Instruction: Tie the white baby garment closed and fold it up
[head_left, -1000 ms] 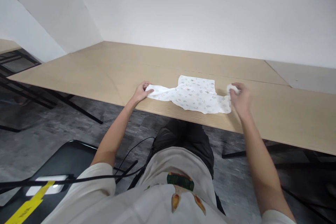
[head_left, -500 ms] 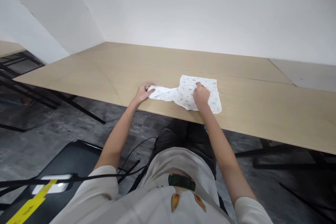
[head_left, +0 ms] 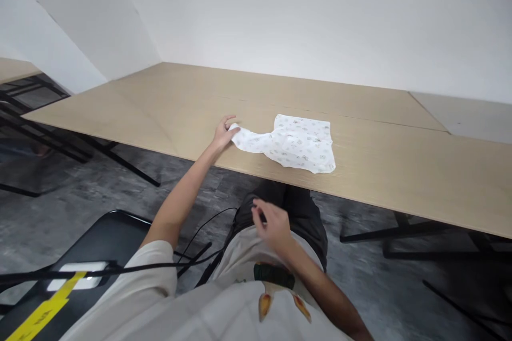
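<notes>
Head view, looking down: left hand (head_left: 222, 133) reaches out over the near part of the table (head_left: 400, 170), fingers pinching the outstretched left sleeve tip of a small white printed garment (head_left: 298, 142). Grasp looks light, thumb and fingertips on the cloth edge, wrist low over the wood.

Going right from that hand: the sleeve runs flat to the body of the garment, which lies spread on the tabletop just beside the near edge. Its far right side looks folded in, making a straight edge; no second sleeve sticks out.

Right hand (head_left: 272, 224) is off the cloth, well apart from it, down below the table edge over the lap, fingers loosely curled, holding nothing visible. Slight blur, so exact finger pose is unclear.

Handling judgement: thin, soft, very light fabric, no stiffness, will drape and crumple if lifted from one point. Not fragile, not slippery on the matte wood, but it will drag and bunch if pushed. Best hold is a pinch at the sleeve cuff, hem or a corner; flat palm to smooth or pin it.

Further out: black chair (head_left: 100, 245) to the lower left, with a black cable (head_left: 120, 273) across it.
</notes>
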Motion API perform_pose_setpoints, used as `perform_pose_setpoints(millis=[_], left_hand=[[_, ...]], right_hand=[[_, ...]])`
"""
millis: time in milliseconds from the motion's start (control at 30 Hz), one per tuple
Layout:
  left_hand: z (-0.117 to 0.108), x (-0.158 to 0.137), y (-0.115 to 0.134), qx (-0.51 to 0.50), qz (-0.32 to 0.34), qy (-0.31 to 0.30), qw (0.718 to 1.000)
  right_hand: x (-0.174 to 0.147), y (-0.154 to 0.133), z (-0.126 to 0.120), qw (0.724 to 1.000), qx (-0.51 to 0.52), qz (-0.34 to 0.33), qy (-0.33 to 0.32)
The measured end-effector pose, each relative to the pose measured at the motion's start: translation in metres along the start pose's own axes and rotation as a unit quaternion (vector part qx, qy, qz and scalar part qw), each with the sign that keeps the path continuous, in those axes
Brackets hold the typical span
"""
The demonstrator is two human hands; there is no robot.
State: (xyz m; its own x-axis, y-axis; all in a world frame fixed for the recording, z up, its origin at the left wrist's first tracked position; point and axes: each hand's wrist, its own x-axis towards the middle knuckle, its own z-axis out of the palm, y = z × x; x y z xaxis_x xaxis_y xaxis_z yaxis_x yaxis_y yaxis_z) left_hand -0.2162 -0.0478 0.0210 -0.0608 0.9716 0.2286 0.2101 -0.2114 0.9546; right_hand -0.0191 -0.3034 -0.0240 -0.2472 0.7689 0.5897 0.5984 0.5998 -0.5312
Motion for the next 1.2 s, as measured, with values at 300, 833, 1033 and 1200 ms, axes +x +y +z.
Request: perform_pose_setpoints(millis=[300,833,1033,1200], left_hand=[[0.139,0.001,0.075,0.062,0.185,-0.068,0.978],[0.12,-0.064,0.055,0.201,0.311,-0.311,0.875],[0.053,-0.054,0.024,0.279,0.346,-0.257,0.858],[0.061,-0.053,0.018,0.302,0.365,-0.26,0.842]], right_hand=[[-0.053,0.003,0.01,0.982,0.023,0.09,-0.162],[-0.053,0.021,-0.019,0.997,0.042,0.048,-0.036],[-0.008,0.1,-0.117,0.97,-0.189,0.088,0.125],[0.036,0.161,-0.158,0.963,-0.268,0.028,-0.007]])
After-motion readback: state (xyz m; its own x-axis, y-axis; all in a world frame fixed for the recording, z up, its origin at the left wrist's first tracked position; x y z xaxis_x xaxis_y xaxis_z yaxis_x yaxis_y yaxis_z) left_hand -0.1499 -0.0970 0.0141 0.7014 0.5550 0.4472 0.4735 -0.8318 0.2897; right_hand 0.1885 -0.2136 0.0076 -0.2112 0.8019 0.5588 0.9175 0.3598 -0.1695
